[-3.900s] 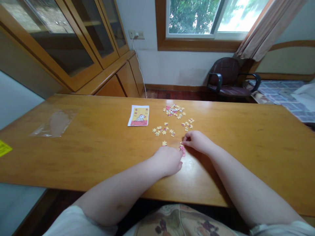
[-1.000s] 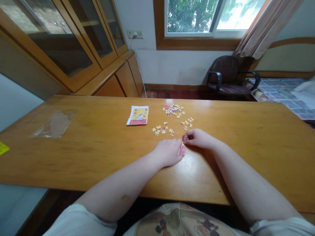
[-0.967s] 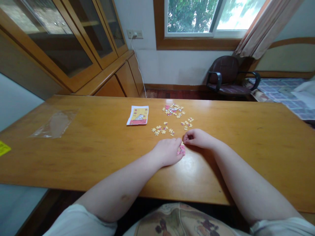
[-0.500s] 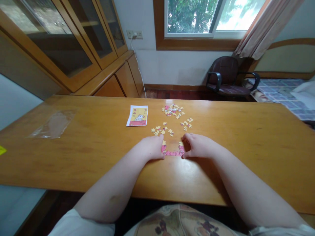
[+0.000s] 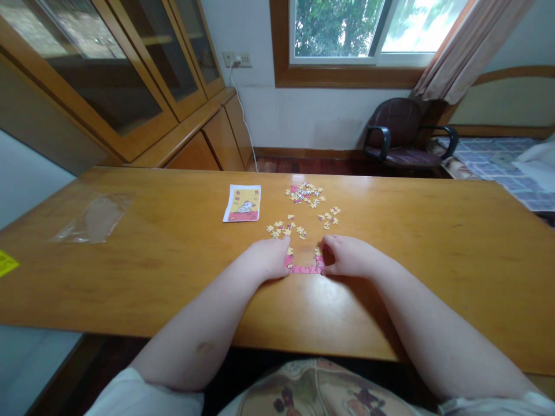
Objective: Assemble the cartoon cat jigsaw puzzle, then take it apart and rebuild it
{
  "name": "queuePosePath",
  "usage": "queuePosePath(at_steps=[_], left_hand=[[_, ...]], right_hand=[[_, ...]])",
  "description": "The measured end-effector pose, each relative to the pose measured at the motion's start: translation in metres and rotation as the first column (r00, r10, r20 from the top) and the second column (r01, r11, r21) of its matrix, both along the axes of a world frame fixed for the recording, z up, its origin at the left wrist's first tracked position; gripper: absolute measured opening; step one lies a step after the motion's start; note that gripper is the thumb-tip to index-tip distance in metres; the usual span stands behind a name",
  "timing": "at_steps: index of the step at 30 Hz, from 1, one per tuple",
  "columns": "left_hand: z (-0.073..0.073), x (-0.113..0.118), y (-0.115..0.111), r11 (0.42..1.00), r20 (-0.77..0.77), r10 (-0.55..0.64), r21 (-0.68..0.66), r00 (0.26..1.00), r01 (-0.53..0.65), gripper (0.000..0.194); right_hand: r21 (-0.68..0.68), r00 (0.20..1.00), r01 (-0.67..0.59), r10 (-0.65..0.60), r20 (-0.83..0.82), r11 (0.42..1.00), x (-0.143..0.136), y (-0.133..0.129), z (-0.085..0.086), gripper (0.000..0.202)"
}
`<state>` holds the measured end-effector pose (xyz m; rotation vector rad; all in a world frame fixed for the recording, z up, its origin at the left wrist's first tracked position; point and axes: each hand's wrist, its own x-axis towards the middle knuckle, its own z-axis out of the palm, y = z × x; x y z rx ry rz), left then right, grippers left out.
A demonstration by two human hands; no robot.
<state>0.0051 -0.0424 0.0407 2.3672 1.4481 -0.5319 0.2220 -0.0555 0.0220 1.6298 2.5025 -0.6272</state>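
Observation:
A partly joined puzzle border [image 5: 306,270], pink along the bottom with yellow at its upper ends, forms a U on the wooden table [image 5: 173,254]. My left hand [image 5: 275,258] rests at its left side, thumb and fingers apart and touching the edge. At the right side, my right hand [image 5: 340,256] is curved with thumb and fingertips apart against the border. Loose yellow pieces [image 5: 286,229] lie just beyond my left hand, and a few more [image 5: 330,217] are beyond my right. Farther back sits a mixed pile of pieces [image 5: 306,195].
A picture card [image 5: 243,203] showing a white animal lies left of the pieces. Clear plastic wrapping [image 5: 95,218] is on the table's left part, with a yellow item [image 5: 6,263] at the far left edge. Beyond the table stand a chair [image 5: 396,133] and a cabinet [image 5: 186,127].
The view has shifted very slightly, showing more of the yellow item at the left. Both hands stay at the sides of the border.

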Motion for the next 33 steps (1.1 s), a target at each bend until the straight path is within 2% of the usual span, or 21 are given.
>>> queuePosePath(at_steps=[24,33], left_hand=[[0.0011,0.0006,0.0001,0.999,0.006,0.021,-0.033,1.000,-0.021,0.048],[-0.0057,-0.0037,0.0033,1.000,0.019,0.006,-0.017,1.000,-0.006,0.048]], right_hand=[[0.002,1.000,0.013,-0.013,0.022,1.000,-0.0034,-0.0034,0.0037,0.036],[0.000,1.000,0.013,-0.013,0.018,1.000,-0.0020,-0.0031,0.0023,0.040]])
